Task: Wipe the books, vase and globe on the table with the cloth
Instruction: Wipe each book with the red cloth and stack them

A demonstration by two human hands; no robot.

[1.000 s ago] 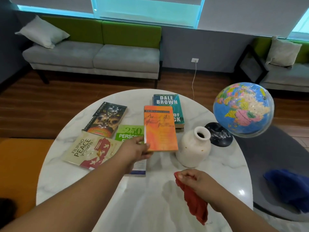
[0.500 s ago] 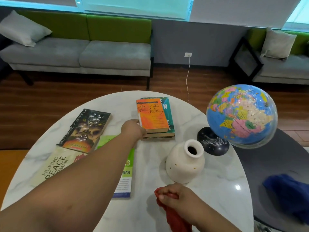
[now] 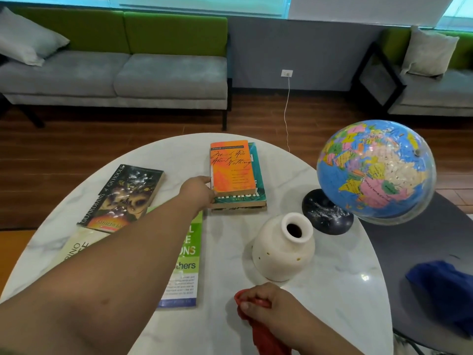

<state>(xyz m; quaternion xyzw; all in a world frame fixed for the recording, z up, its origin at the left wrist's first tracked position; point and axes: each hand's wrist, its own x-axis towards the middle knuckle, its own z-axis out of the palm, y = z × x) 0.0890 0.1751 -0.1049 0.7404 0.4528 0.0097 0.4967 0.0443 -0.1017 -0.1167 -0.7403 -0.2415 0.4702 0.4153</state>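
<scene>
Now your right hand (image 3: 266,306), clenching the cloth (image 3: 266,336), sits just short of the vase (image 3: 281,254). Your left hand (image 3: 198,190) meets the orange book (image 3: 231,166) at its edge, fingers hidden, grip unclear.

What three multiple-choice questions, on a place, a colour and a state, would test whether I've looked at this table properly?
1. Where does the orange book lie?
A) on top of the teal book
B) on the floor
C) on the sofa

2. What colour is the cloth that the right hand grips?
A) white
B) red
C) green

3. How is the vase placed?
A) on its side
B) upside down
C) upright, mouth open upward

Answers:
1 A: it tops the stack at the far side of the table.
2 B: red fabric bunches out of that hand.
3 C: its dark opening faces up.
</scene>
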